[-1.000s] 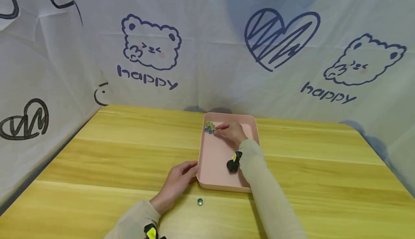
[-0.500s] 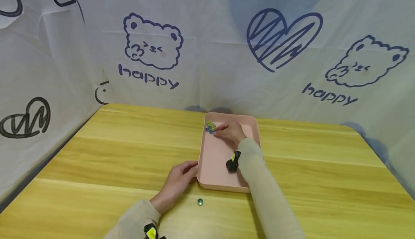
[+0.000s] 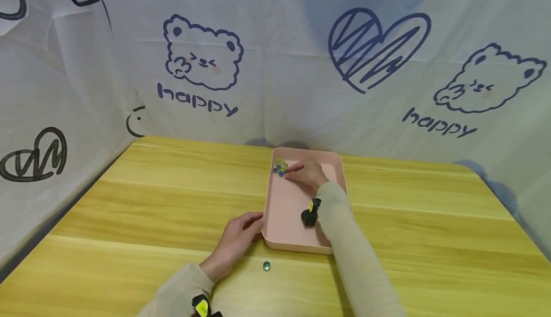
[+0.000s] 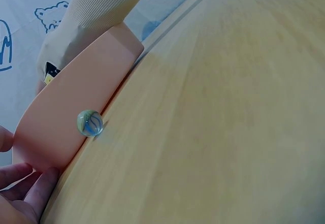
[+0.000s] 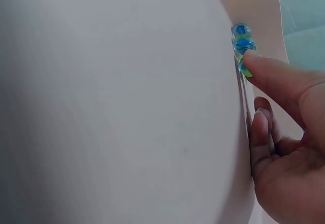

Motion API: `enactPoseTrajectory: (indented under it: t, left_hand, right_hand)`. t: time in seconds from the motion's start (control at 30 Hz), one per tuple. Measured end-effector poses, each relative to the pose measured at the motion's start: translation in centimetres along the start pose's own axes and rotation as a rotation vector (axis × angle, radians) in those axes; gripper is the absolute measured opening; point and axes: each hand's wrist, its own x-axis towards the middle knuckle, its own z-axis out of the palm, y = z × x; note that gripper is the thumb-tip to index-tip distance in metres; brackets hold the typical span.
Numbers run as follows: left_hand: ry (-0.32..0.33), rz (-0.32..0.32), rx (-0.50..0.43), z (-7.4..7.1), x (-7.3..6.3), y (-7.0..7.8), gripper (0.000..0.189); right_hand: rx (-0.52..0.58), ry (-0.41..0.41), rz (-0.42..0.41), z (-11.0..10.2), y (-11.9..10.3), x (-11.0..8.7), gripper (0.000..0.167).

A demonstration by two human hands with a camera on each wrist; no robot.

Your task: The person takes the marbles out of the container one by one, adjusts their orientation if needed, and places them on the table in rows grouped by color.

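Several glass marbles (image 3: pixel 281 166), yellow-green and blue, sit clustered in the far left corner of a pink tray (image 3: pixel 286 212). My right hand (image 3: pixel 307 174) reaches into the tray, with its thumb (image 5: pixel 269 71) on a marble (image 5: pixel 246 65) at the end of the cluster. The index fingertip is hidden behind the thumb in the right wrist view, and the other fingers are bent. At the tray's near left corner, my left hand (image 3: pixel 236 240) touches the outer wall with thumb and fingers. One more marble (image 4: pixel 90 123) lies on the table before the tray's near wall.
The tray stands on a wooden table (image 3: pixel 172 202), close to its far edge. Behind it hangs a white cloth (image 3: pixel 275 87) with drawn bears and a heart. A similar cloth covers the left side.
Both hands stay almost where they were, and the marbles in the tray keep their cluster. The head view shifts slightly.
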Motion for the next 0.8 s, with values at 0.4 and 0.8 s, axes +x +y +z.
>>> enactPoseTrajectory:
  t: [0.4, 0.8]
  left_hand:
    - [0.003, 0.002, 0.014, -0.08, 0.13, -0.01, 0.033]
    - [0.001, 0.009, 0.022, -0.08, 0.06, 0.01, 0.033]
  right_hand:
    - [-0.018, -0.016, 0.002, -0.28, 0.09, 0.22, 0.026]
    - [0.088, -0.052, 0.034, -0.71, 0.11, 0.2, 0.03]
